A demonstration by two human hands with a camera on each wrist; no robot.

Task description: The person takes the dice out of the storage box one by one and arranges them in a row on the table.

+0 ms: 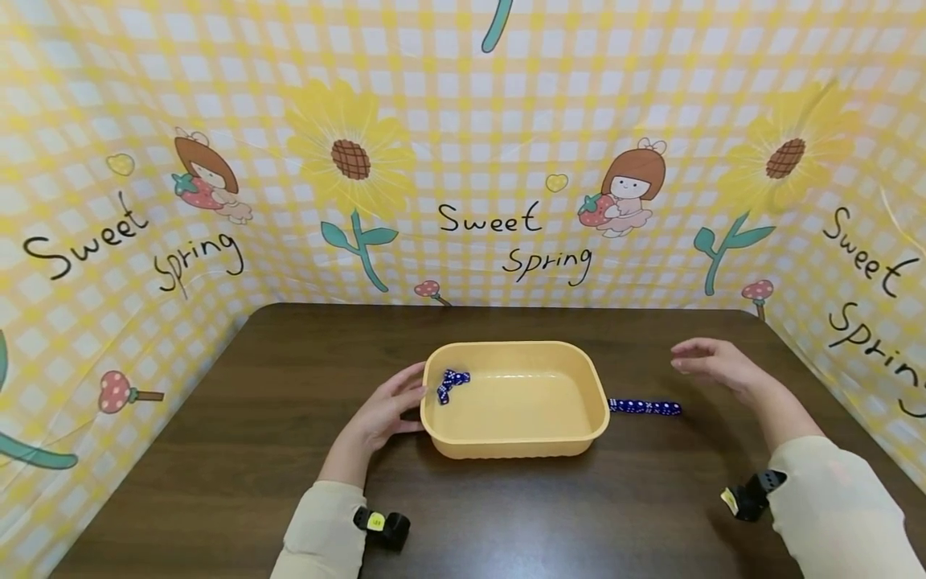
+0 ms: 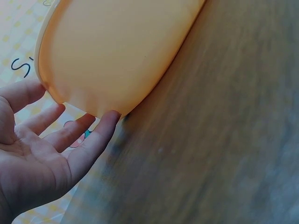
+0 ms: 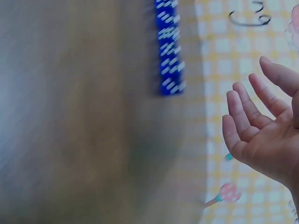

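A pale yellow plastic tub [image 1: 515, 434] stands on the table with several blue dice [image 1: 452, 384] at its left end. My left hand [image 1: 385, 410] is at the tub's left end. In the left wrist view its spread, fairly straight fingers [image 2: 96, 144] touch the tub's end wall. To the right of the tub lies a row of blue dice with white dots [image 1: 645, 407], its left end close to the tub's wall. My right hand [image 1: 716, 368] is raised beyond the row's right end, apart from it. In the right wrist view that hand [image 3: 266, 135] holds nothing, fingers loosely bent.
The dark wooden table [image 1: 289, 450] carries the tub and the dice. A yellow checked cloth [image 1: 463, 104] with printed flowers and lettering hangs along the back and both sides. Each sleeve bears a black wrist camera [image 1: 383, 527].
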